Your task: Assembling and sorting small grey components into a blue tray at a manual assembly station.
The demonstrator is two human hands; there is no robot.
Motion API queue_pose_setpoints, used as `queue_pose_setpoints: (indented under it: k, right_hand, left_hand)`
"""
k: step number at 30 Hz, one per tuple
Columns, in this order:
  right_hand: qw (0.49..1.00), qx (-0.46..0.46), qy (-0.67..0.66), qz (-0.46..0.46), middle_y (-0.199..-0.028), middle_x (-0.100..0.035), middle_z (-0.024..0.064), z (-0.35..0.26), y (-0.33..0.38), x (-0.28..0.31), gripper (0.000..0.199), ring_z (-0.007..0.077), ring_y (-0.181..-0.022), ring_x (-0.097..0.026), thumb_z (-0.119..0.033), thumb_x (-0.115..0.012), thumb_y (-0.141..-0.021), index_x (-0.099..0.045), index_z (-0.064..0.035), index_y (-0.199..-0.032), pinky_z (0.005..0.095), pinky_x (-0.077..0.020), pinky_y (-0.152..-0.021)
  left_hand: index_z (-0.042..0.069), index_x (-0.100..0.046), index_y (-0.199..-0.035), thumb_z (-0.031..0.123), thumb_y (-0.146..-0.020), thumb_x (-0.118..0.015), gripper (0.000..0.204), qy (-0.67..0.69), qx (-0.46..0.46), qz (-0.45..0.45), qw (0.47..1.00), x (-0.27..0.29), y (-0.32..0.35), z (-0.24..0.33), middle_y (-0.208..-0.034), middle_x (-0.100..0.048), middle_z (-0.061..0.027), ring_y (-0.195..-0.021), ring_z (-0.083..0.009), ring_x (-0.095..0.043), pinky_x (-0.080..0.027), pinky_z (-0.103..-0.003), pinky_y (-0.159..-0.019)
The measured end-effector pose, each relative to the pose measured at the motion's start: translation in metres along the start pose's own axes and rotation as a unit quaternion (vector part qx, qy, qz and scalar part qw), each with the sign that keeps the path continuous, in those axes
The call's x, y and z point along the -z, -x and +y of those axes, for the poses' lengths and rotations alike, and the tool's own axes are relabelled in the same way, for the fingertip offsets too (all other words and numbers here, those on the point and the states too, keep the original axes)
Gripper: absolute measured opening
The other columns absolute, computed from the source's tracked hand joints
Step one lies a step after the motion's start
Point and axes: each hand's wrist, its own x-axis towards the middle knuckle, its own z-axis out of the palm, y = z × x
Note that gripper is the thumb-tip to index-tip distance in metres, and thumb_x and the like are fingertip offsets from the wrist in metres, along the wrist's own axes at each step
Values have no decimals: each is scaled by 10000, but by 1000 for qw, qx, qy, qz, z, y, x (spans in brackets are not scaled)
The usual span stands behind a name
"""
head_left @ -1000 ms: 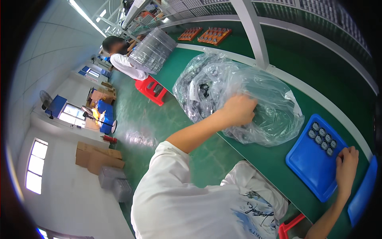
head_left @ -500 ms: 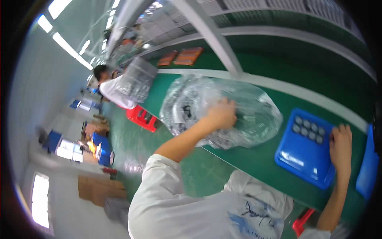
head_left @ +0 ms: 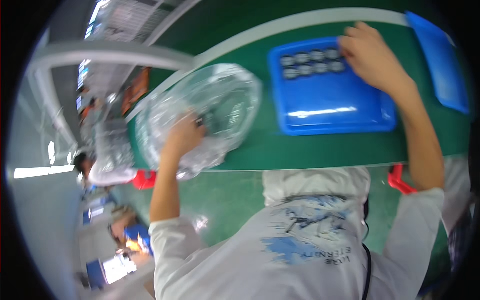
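My left hand [head_left: 184, 136] is over a transparent plastic bag [head_left: 227, 82] on the green table, its fingers closed on a small dark part [head_left: 199, 121] whose shape is blurred. To the right lies a shallow blue tray [head_left: 325, 117]. Several round grey-and-black parts [head_left: 304, 69] stand in two rows along its far side. At the right end of those rows, my right hand [head_left: 370, 57] bends over the tray's far right corner. Its fingers are drawn together beside the last parts, and what they hold, if anything, is hidden.
Another blue tray [head_left: 440, 65] lies at the far right of the green table [head_left: 250, 155]. A white frame post [head_left: 120, 54] rises at the left behind the bag. Further left, a person in white [head_left: 112, 172] is by a red stool [head_left: 144, 179] and bubble-wrapped goods [head_left: 112, 142].
The view has swung to the right, bringing the blue tray toward the middle. My left hand has lifted a small dark part from the bag area. My right hand remains at the tray.
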Motion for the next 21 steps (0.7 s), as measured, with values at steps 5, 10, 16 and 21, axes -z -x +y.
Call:
queue_pose_setpoints:
  k: [5,10,16,21]
  right_hand:
    - [997,-40,-17,-58,-904,-517,147,6,11,6,101,350,-947,-503,45,-597,-760,-520,0,-808,437,-433,-864]
    - [996,-56,-37,-53,-904,-506,135,4,2,11,134,309,-940,-526,62,-609,-782,-541,5,-882,393,-449,-854]
    - [985,20,-157,76,-921,-520,128,-19,-15,11,84,245,-837,-572,4,-608,-871,-572,11,-947,323,-464,-753]
    - [900,297,-318,-23,-836,-568,133,-159,-57,6,107,313,-898,-536,-40,-641,-746,-621,-23,-850,406,-460,-808]
  left_hand:
    - [-94,-458,-1260,237,-829,-576,556,-14,33,-53,998,-12,-11,7,-1138,-603,-355,-1136,-468,-569,-438,-520,-993]
    - [-70,-451,-1272,246,-840,-567,548,-44,48,-34,997,-22,-13,12,-1198,-580,-353,-1150,-491,-561,-419,-572,-988]
    - [-71,-434,-1248,215,-845,-575,514,37,65,-1,997,-8,-13,62,-1201,-543,-330,-1062,-534,-576,-466,-582,-926]
    - [-66,-465,-1177,146,-809,-621,452,80,-11,55,995,-35,-26,42,-1180,-538,-293,-1050,-504,-569,-510,-524,-868]
